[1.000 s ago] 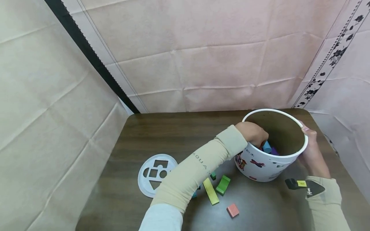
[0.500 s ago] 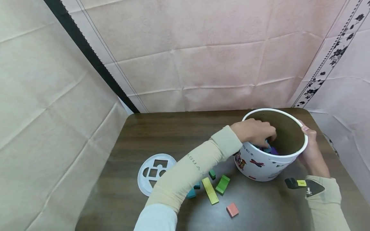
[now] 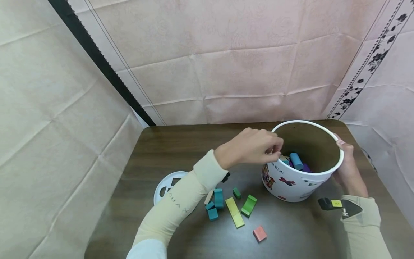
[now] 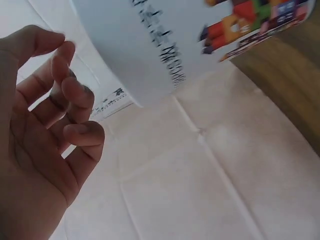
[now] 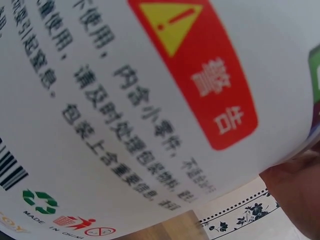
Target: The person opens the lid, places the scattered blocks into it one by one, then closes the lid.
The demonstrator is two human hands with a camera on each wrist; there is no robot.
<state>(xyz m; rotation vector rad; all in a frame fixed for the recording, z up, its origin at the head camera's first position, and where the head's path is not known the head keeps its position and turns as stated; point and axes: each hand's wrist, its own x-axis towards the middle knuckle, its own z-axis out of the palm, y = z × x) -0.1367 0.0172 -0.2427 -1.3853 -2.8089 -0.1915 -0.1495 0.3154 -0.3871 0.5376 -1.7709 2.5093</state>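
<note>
A white bucket (image 3: 295,185) with printed pictures stands tilted toward me at the right of the table. My right hand (image 3: 347,163) grips its right rim, thumb at the top edge; the right wrist view shows the bucket's printed wall and part of that hand (image 5: 300,190). My left hand (image 3: 250,147) hovers at the bucket's left rim. In the left wrist view its fingers (image 4: 77,95) are loosely curled with nothing between them. Inside the bucket lie a blue cylinder block (image 3: 295,160), purple blocks (image 3: 306,168) and other blocks partly hidden by the near wall.
Loose blocks lie before the bucket: a yellow plank (image 3: 235,213), a green bridge-shaped block (image 3: 249,205), a small green block (image 3: 237,193), several blue blocks (image 3: 218,198) and a pink block (image 3: 260,233). A white lid with shaped holes (image 3: 161,185) is partly behind my left arm.
My left hand has come up out of the bucket and moved left past its rim, uncovering the blue cylinder and more blocks on the table. The right hand and bucket stay nearly still.
</note>
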